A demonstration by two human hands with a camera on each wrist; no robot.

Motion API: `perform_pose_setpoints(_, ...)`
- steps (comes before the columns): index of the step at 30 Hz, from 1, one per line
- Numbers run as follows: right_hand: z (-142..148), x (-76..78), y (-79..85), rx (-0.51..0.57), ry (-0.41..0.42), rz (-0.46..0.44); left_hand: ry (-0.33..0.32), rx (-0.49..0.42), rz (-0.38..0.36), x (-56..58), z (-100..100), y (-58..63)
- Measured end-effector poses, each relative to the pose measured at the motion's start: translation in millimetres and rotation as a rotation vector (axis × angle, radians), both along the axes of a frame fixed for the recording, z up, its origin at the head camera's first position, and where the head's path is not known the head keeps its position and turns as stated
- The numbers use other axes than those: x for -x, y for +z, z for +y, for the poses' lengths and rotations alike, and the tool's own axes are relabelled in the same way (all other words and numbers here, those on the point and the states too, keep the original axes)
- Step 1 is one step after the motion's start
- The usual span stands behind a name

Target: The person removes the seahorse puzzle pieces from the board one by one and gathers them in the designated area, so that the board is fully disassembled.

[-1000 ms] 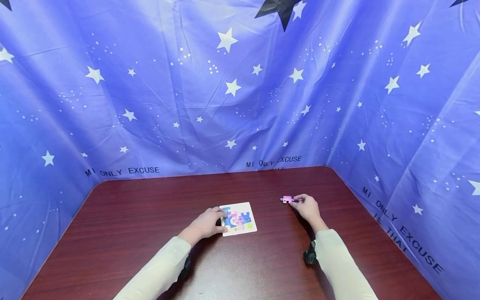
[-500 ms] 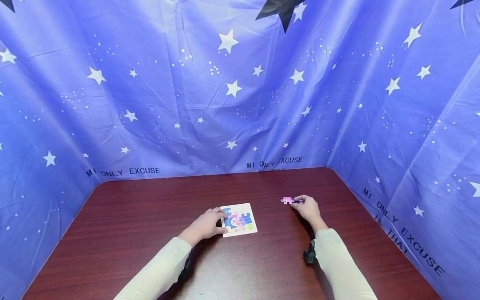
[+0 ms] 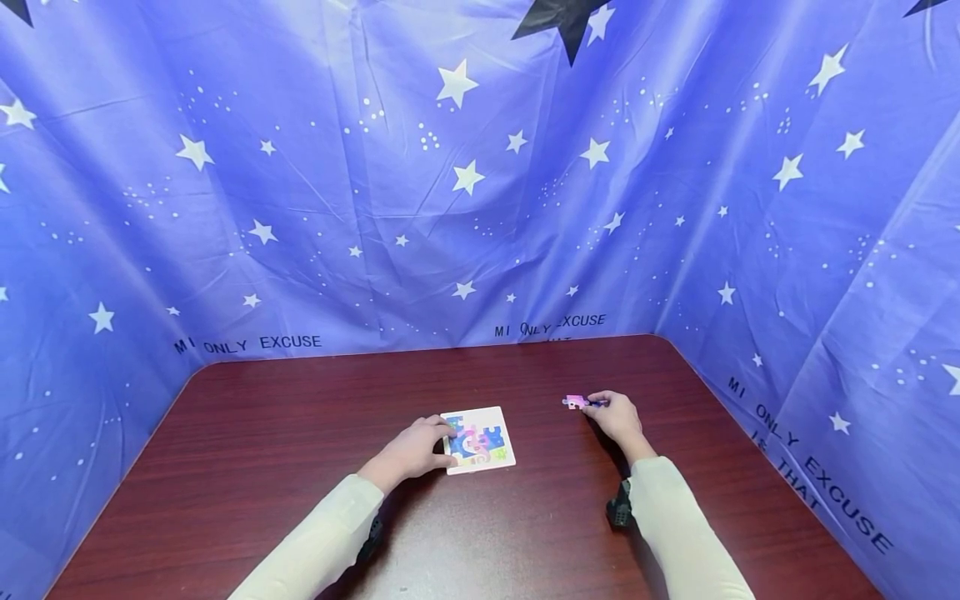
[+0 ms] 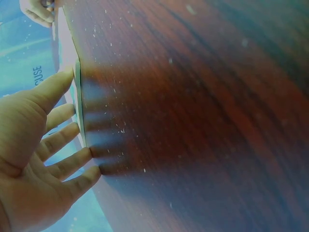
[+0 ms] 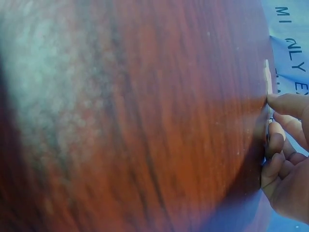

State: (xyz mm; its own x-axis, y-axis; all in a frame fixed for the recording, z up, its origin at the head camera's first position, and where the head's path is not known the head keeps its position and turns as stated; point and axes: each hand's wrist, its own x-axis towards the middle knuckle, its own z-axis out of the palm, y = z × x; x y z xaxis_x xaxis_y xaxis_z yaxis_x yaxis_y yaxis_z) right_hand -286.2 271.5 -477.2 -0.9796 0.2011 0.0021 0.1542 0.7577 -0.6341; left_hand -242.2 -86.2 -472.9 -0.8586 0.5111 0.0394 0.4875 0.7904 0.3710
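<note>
"Puzzle (image 3: 482,440) is where?"
"On the table (image 3: 480,533), its left edge touched by the widely spread left hand (image 3: 408,450); the right hand (image 3: 617,417) pinches a piece (image 3: 575,402)."
"Risk?"
"If pinching loosens, the piece may slip."

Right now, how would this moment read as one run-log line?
left hand: touching puzzle board | right hand: pinching pink-and-blue puzzle part | puzzle board: partly filled, on table
</note>
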Motion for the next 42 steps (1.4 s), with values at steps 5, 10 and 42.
perform_pose_setpoints(5, -0.4, -0.1, -0.5, -0.015, -0.002, 0.000, -0.004, -0.007, 0.001, -0.1, -0.2, -0.1)
perform_pose_setpoints(10, -1.4, 0.2, -1.4, -0.038, -0.014, -0.004, -0.005, -0.007, 0.003, -0.1, -0.3, 0.1)
perform_pose_setpoints(42, -3.3, 1.5, -5.9, -0.035, -0.076, 0.041, -0.001, -0.006, 0.000, -0.5, 0.6, 1.2)
